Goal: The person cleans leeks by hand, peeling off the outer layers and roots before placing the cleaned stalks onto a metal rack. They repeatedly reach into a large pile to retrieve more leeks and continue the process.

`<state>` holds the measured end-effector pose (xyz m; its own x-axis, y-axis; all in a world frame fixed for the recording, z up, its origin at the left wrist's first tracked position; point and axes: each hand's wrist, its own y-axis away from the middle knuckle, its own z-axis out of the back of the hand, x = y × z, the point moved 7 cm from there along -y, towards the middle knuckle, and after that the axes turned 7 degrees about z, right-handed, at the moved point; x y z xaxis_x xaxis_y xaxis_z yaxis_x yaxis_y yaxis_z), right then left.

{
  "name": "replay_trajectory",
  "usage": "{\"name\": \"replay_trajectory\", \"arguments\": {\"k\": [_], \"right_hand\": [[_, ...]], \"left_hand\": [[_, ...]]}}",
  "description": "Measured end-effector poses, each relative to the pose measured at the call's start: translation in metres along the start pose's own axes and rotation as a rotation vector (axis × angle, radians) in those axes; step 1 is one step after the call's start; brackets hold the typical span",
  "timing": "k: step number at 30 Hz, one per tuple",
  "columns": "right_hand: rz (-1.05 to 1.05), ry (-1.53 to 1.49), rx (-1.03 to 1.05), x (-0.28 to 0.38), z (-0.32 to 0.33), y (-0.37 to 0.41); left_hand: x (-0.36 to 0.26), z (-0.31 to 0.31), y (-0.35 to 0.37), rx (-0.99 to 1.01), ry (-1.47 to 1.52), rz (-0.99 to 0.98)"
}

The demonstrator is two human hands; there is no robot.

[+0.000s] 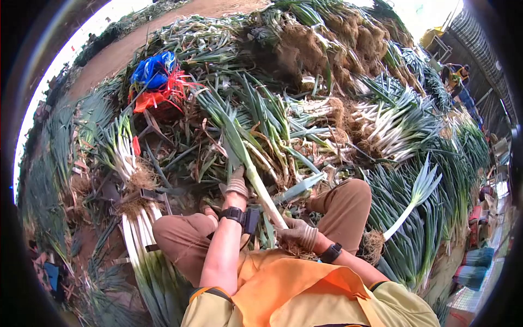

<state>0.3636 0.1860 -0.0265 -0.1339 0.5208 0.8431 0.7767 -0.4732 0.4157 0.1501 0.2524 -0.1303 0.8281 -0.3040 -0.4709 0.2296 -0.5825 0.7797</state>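
Observation:
A long leek (pixel 264 195) slants across in front of me, its green leaves pointing up and left and its root end low. Near the root end, my gloved right hand (pixel 297 235) is closed around the white stalk. My gloved left hand (pixel 236 186) is beside the stalk where it turns green. Its fingers are partly hidden and look closed on a hanging green leaf (pixel 232 155) of that leek. Stripped leaves and trimmings (pixel 212 158) lie in a heap beyond my hands.
To my right, a single leek (pixel 402 220) lies on a pile of leeks. A bundle with white stalks (pixel 389 122) lies farther up. On the left, leeks (pixel 139 218) rest by a metal stand (pixel 147 194). Blue and red plastic ties (pixel 155 76) top the heap. Another person (pixel 460 76) is far right.

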Motion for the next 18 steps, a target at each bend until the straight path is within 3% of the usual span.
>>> {"name": "replay_trajectory", "arguments": {"k": [3,7,9,10,11,13,15,17,18], "right_hand": [[-0.016,-0.018,-0.121,-0.003,0.016,-0.013],[0.097,0.251,-0.129,0.001,0.024,-0.045],[0.11,0.873,-0.09,-0.006,0.016,-0.048],[0.144,0.942,-0.096,-0.01,0.012,-0.047],[0.133,0.934,-0.087,-0.006,0.002,-0.042],[0.013,1.315,-0.017,0.011,-0.02,-0.027],[0.022,1.318,-0.052,0.011,-0.024,-0.02],[0.144,0.999,0.048,0.022,-0.021,-0.02],[0.145,0.997,0.038,0.023,-0.02,-0.019]], "left_hand": [[0.054,0.015,-0.013,0.14,-0.272,0.083],[0.108,0.064,0.006,0.064,-1.177,0.086],[0.084,0.062,0.002,0.051,-1.336,-0.095],[0.062,0.053,0.001,0.056,-1.328,-0.166],[0.043,0.043,0.001,0.109,-0.908,-0.067],[0.007,0.018,0.001,0.209,0.295,0.133],[-0.026,0.004,0.013,0.173,0.192,0.092],[-0.046,-0.012,0.014,0.135,0.132,0.019],[-0.058,-0.022,0.017,0.256,0.137,-0.047]]}}
